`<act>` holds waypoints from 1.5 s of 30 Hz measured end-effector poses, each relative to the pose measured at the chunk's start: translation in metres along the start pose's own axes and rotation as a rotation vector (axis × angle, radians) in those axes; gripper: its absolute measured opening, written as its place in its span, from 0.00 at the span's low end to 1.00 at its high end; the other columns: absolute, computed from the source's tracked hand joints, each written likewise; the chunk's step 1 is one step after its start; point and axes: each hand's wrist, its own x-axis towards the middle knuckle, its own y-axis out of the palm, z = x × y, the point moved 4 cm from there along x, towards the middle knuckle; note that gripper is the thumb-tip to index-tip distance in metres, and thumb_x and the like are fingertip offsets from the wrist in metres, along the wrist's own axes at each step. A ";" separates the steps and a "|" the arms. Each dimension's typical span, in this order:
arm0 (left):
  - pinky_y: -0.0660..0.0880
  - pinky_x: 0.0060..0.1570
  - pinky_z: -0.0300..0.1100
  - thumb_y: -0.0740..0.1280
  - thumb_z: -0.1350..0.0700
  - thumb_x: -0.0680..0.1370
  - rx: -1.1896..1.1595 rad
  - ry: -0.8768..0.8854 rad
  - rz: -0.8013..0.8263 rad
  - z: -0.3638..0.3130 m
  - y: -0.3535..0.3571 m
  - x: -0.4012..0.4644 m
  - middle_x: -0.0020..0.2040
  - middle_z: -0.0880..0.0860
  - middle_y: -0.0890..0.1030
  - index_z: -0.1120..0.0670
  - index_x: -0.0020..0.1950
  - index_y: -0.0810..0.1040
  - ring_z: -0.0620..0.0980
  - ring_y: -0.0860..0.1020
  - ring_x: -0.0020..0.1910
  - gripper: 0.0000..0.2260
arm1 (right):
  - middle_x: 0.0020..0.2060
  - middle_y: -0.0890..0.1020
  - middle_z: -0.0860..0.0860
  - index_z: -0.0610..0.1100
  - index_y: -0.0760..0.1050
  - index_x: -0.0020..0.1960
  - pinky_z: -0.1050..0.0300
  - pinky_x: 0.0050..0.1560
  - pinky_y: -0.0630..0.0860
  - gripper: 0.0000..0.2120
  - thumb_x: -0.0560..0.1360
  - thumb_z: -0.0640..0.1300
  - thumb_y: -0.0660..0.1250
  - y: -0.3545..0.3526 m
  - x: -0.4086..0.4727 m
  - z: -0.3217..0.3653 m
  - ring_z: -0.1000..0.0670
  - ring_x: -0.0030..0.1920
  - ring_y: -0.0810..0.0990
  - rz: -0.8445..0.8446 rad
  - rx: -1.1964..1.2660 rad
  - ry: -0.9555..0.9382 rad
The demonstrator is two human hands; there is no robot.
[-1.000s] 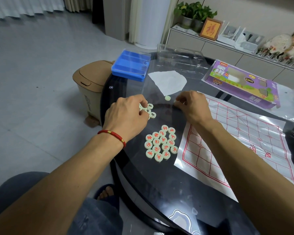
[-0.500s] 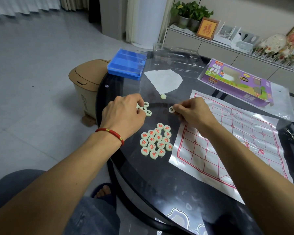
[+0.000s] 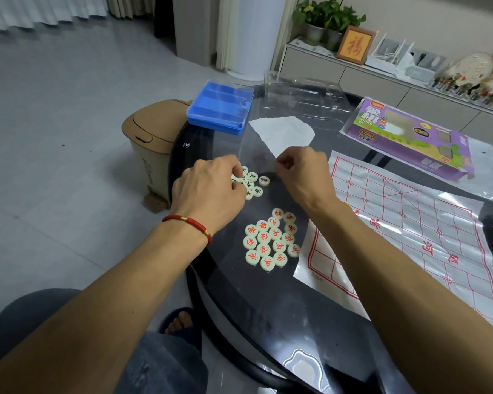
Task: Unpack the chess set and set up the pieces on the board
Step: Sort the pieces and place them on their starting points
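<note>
Dark glass table (image 3: pixel 256 317) in a tiled living room, with a Chinese chess set being sorted on it.

At the far left edge a blue plastic case (image 3: pixel 219 107) is sitting with its clear lid closed; its contents cannot be made out. Just right of it a clear plastic tray (image 3: pixel 303 93) is lying with nothing visible inside, and a purple box (image 3: pixel 407 137) is resting at the far right on a plastic sheet. The paper board (image 3: pixel 410 240) is lying flat on the right with no pieces on it. Red-lettered pieces (image 3: pixel 272 240) are clustering near its left edge. Farther off, the left hand (image 3: pixel 211 191) is curling over the black-lettered pieces (image 3: pixel 254 182), fingertips touching them. The right hand (image 3: pixel 303 174) is pinching its fingers together; whether it is holding a piece cannot be told.
</note>
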 end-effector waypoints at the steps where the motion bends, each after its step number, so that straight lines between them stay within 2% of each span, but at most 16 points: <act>1: 0.80 0.45 0.52 0.66 0.52 0.76 -0.004 0.000 -0.001 0.000 0.000 0.000 0.35 0.49 0.78 0.45 0.52 0.78 0.56 0.79 0.41 0.07 | 0.50 0.84 0.45 0.44 0.83 0.55 0.45 0.49 0.80 0.09 0.77 0.44 0.68 -0.001 0.002 -0.003 0.43 0.48 0.81 -0.016 -0.057 -0.008; 3: 0.80 0.45 0.52 0.66 0.53 0.75 -0.005 0.000 -0.004 0.000 0.000 0.001 0.35 0.49 0.78 0.45 0.52 0.78 0.55 0.79 0.41 0.07 | 0.52 0.82 0.44 0.45 0.83 0.57 0.45 0.48 0.79 0.10 0.79 0.46 0.68 0.000 0.004 -0.008 0.40 0.50 0.80 0.012 -0.145 -0.020; 8: 0.80 0.45 0.52 0.66 0.53 0.75 -0.011 -0.002 -0.005 0.001 0.000 0.001 0.35 0.49 0.79 0.45 0.52 0.79 0.55 0.79 0.40 0.07 | 0.46 0.85 0.45 0.42 0.84 0.50 0.46 0.46 0.79 0.08 0.79 0.46 0.69 -0.004 -0.001 -0.015 0.42 0.46 0.82 0.003 -0.156 -0.054; 10: 0.80 0.44 0.52 0.66 0.53 0.75 -0.015 -0.006 -0.005 0.001 0.000 0.000 0.34 0.49 0.79 0.45 0.52 0.79 0.55 0.79 0.40 0.07 | 0.45 0.86 0.46 0.42 0.85 0.51 0.49 0.47 0.79 0.09 0.80 0.46 0.69 -0.009 -0.003 -0.024 0.45 0.45 0.82 0.018 0.005 0.067; 13: 0.80 0.44 0.52 0.66 0.53 0.76 -0.010 -0.008 0.002 0.000 -0.001 0.000 0.35 0.49 0.79 0.45 0.53 0.79 0.55 0.79 0.40 0.07 | 0.43 0.84 0.47 0.41 0.85 0.52 0.56 0.43 0.77 0.11 0.81 0.47 0.68 -0.012 -0.008 -0.037 0.50 0.42 0.80 0.112 0.304 0.333; 16: 0.80 0.43 0.51 0.66 0.53 0.76 -0.002 -0.004 0.011 -0.001 -0.001 -0.001 0.35 0.49 0.79 0.46 0.53 0.79 0.54 0.79 0.39 0.07 | 0.38 0.82 0.47 0.42 0.84 0.47 0.57 0.38 0.75 0.12 0.81 0.48 0.67 -0.016 -0.009 -0.040 0.50 0.38 0.78 0.182 0.309 0.392; 20: 0.80 0.44 0.53 0.66 0.53 0.76 -0.001 -0.009 0.021 -0.001 0.000 -0.001 0.36 0.49 0.79 0.46 0.53 0.79 0.55 0.79 0.40 0.07 | 0.38 0.85 0.44 0.40 0.84 0.49 0.55 0.42 0.82 0.12 0.82 0.47 0.66 -0.016 -0.009 -0.036 0.49 0.36 0.83 0.188 0.215 0.334; 23: 0.80 0.46 0.53 0.66 0.53 0.75 0.011 -0.028 0.026 0.001 -0.001 -0.001 0.36 0.50 0.80 0.45 0.53 0.79 0.57 0.80 0.42 0.08 | 0.34 0.84 0.44 0.38 0.84 0.47 0.56 0.36 0.82 0.12 0.81 0.45 0.66 -0.015 -0.012 -0.030 0.46 0.32 0.84 0.181 0.185 0.295; 25: 0.80 0.47 0.53 0.66 0.53 0.75 0.030 -0.060 0.036 0.004 -0.003 0.002 0.38 0.51 0.80 0.45 0.53 0.79 0.57 0.80 0.44 0.08 | 0.31 0.84 0.44 0.39 0.83 0.44 0.59 0.31 0.80 0.11 0.80 0.44 0.68 -0.015 -0.014 -0.021 0.49 0.27 0.82 0.195 0.144 0.251; 28: 0.76 0.46 0.48 0.68 0.52 0.76 0.105 -0.094 0.067 0.011 -0.004 0.006 0.49 0.52 0.80 0.48 0.58 0.78 0.57 0.79 0.50 0.11 | 0.30 0.83 0.43 0.39 0.82 0.40 0.52 0.33 0.83 0.10 0.77 0.44 0.71 -0.011 -0.017 -0.003 0.48 0.27 0.83 0.205 0.039 0.149; 31: 0.73 0.52 0.51 0.70 0.49 0.76 0.153 -0.154 0.200 0.018 0.000 0.008 0.63 0.58 0.72 0.52 0.69 0.70 0.60 0.75 0.59 0.24 | 0.31 0.83 0.43 0.37 0.82 0.40 0.48 0.36 0.84 0.09 0.75 0.43 0.71 -0.006 -0.020 0.011 0.46 0.29 0.83 0.162 -0.015 0.089; 33: 0.72 0.58 0.52 0.72 0.48 0.75 0.113 -0.187 0.243 0.019 0.002 0.008 0.67 0.60 0.68 0.54 0.74 0.65 0.62 0.72 0.64 0.31 | 0.33 0.84 0.42 0.37 0.83 0.42 0.48 0.37 0.84 0.08 0.75 0.42 0.70 -0.003 -0.022 0.018 0.45 0.32 0.83 0.146 0.004 0.070; 35: 0.71 0.62 0.52 0.73 0.49 0.74 0.068 -0.195 0.240 0.019 0.004 0.009 0.68 0.61 0.68 0.55 0.76 0.63 0.63 0.71 0.65 0.34 | 0.35 0.84 0.42 0.37 0.82 0.43 0.49 0.39 0.84 0.08 0.76 0.41 0.69 -0.002 -0.023 0.021 0.45 0.33 0.83 0.161 0.048 0.073; 39: 0.73 0.60 0.52 0.72 0.51 0.75 0.059 -0.164 0.206 0.018 0.008 0.013 0.63 0.60 0.72 0.54 0.74 0.65 0.61 0.74 0.61 0.31 | 0.39 0.85 0.45 0.41 0.84 0.46 0.51 0.42 0.82 0.08 0.77 0.42 0.67 -0.011 -0.023 0.014 0.45 0.40 0.84 0.141 0.032 0.026; 43: 0.73 0.59 0.53 0.71 0.51 0.76 0.060 -0.139 0.186 0.016 0.008 0.011 0.61 0.59 0.74 0.54 0.73 0.66 0.60 0.74 0.60 0.27 | 0.44 0.85 0.47 0.43 0.83 0.51 0.47 0.45 0.81 0.08 0.79 0.43 0.65 -0.034 -0.040 0.009 0.46 0.44 0.82 0.211 -0.053 -0.142; 45: 0.73 0.59 0.52 0.70 0.52 0.77 0.059 -0.087 0.134 0.011 0.002 0.006 0.60 0.57 0.73 0.53 0.70 0.69 0.58 0.74 0.58 0.23 | 0.50 0.84 0.48 0.45 0.83 0.56 0.51 0.48 0.81 0.08 0.80 0.42 0.66 -0.041 -0.056 0.010 0.49 0.47 0.81 0.276 -0.102 -0.259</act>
